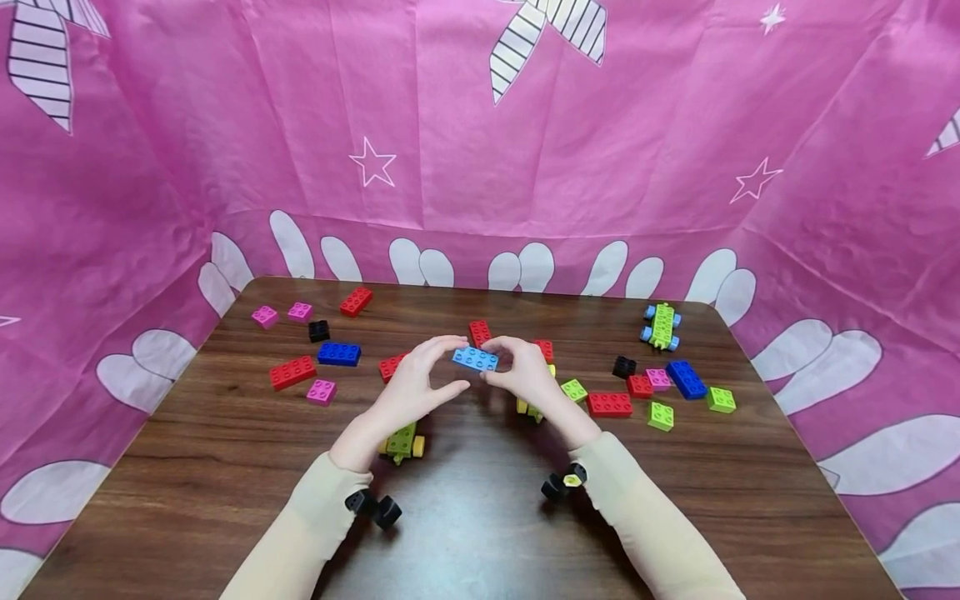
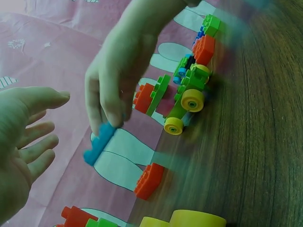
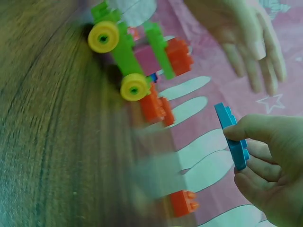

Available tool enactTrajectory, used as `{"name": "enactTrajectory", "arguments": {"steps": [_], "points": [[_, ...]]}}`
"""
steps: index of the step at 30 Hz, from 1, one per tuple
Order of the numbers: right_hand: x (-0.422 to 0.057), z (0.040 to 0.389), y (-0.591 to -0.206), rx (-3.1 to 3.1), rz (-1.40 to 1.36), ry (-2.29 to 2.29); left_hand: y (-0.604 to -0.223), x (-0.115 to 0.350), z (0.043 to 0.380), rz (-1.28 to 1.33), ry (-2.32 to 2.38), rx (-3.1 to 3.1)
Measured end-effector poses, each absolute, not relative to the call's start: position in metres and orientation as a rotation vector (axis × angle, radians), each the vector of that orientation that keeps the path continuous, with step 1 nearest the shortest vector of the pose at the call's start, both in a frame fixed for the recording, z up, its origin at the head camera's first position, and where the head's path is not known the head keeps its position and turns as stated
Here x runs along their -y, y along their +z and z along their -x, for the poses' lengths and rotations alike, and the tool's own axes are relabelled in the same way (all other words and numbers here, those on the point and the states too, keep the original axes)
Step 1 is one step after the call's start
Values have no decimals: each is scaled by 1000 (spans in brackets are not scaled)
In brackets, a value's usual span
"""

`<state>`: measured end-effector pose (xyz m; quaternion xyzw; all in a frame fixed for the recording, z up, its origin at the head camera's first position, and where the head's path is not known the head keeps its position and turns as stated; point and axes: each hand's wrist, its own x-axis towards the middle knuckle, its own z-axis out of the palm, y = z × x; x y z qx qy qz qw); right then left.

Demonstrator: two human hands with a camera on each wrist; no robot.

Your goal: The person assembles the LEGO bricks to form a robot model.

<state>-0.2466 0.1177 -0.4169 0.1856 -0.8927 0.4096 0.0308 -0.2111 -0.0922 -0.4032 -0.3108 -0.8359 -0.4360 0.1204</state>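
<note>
A thin light-blue toy plate brick (image 1: 476,359) with studs is held up above the table between the hands. My right hand (image 1: 522,367) pinches it between thumb and fingers, as the plate brick (image 3: 233,137) in the right wrist view shows. My left hand (image 1: 420,379) is at the other end with thumb and fingers spread; in the left wrist view the left hand (image 2: 23,146) is apart from the plate. A green car base (image 1: 401,442) with yellow wheels stands below my left wrist. Another yellow-wheeled car base (image 1: 531,408) is partly hidden behind my right hand.
Red bricks (image 1: 292,372), pink bricks (image 1: 321,392), a blue brick (image 1: 339,354) and a black brick (image 1: 318,331) lie at left. More bricks, including a red one (image 1: 609,405), lie at right. A green car base (image 1: 662,326) with blue wheels stands back right. Pink cloth (image 1: 450,200) borders the table.
</note>
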Motion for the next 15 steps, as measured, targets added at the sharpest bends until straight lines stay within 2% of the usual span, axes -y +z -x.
{"name": "enactTrajectory", "arguments": {"steps": [15], "points": [[-141,220,-396,2681,-693,1309,-403,88,209,918,-1278,2525]]}}
